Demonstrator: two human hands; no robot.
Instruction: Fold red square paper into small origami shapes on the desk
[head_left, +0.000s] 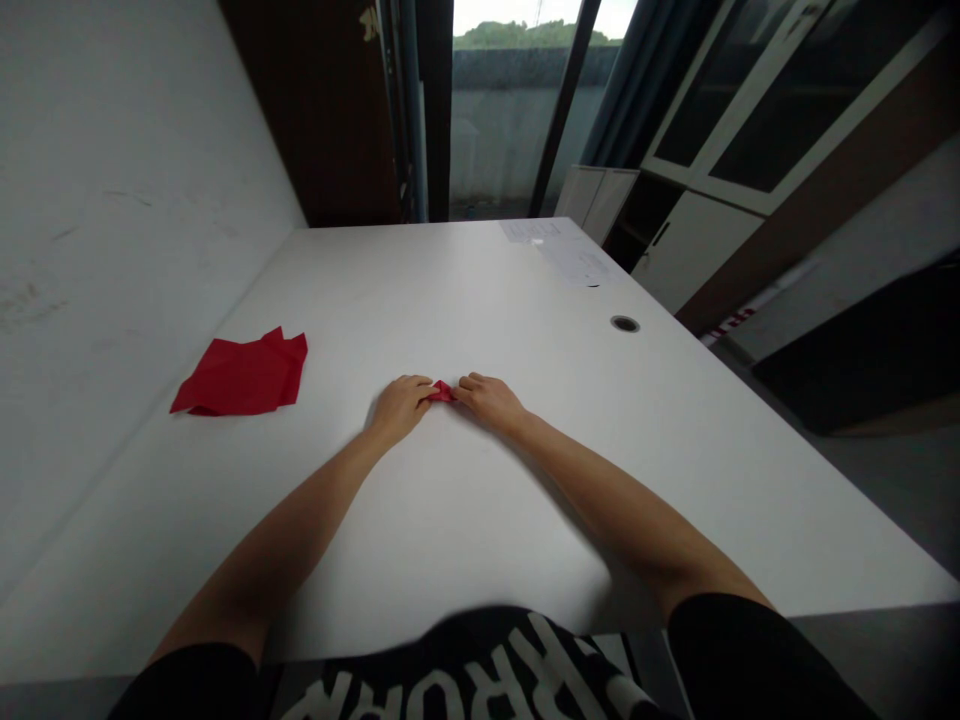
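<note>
Right around the middle of a big white surface point(450, 520) sits a small folded red paper point(442, 391), just a little crumpled-looking bundle at this size, so no luck making out the exact folds. Both hands are on it. The left hand point(405, 403) has its fingers pinched on the left end, and the right hand point(487, 398) is pinching the right end, so they're slightly apart with the red bit bridging the gap. Both are down low, right at the surface.

Off to the left, well apart from the hands, a bigger pile of flat red sheets point(244, 378) lies loosely overlapped, corners poking out at odd angles. Over on the right there's a round dark cable hole point(625, 324) set in the surface, and past that some printed papers point(574, 262) lie by the far right corner, too faint to read.

Further out you get a scuffed white wall point(135, 180) along the left side, a window point(510, 110) beyond the far edge with greenery outside, and a glass-fronted cabinet point(701, 160) to the right. Nearest the camera is a black shirt point(450, 680) with chunky white lettering.
</note>
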